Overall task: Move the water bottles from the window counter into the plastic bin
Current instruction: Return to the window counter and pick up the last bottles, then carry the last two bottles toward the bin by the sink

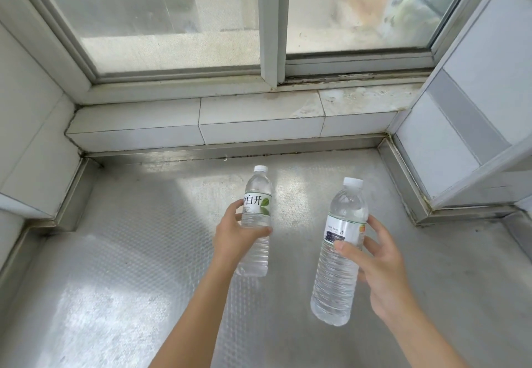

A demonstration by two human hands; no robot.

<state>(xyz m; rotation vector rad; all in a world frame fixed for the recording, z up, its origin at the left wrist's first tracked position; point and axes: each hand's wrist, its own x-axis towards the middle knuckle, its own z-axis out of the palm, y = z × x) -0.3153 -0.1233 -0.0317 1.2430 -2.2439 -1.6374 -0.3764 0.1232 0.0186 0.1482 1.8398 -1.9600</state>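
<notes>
Left hand (pixel 230 235) grips left bottle (pixel 256 218); right hand (pixel 377 270) grips right bottle (pixel 339 252).

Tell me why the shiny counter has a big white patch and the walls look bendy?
Head view: window daylight glares off the dimpled steel counter, washing out a patch behind the clear plastic water bottle with the leaf label; the wide-angle lens bends the window frame and tiled walls; the window glass looks hazy.

I see bare steel tabletop (pixel 121 252) spreading wide to the left and ahead of both held bottles. The tiled ledge (pixel 201 126) and window frame (pixel 269 22) close off the far side, walls box in both flanks, and the right corner post (pixel 449 143) probably narrows passage there.
</notes>
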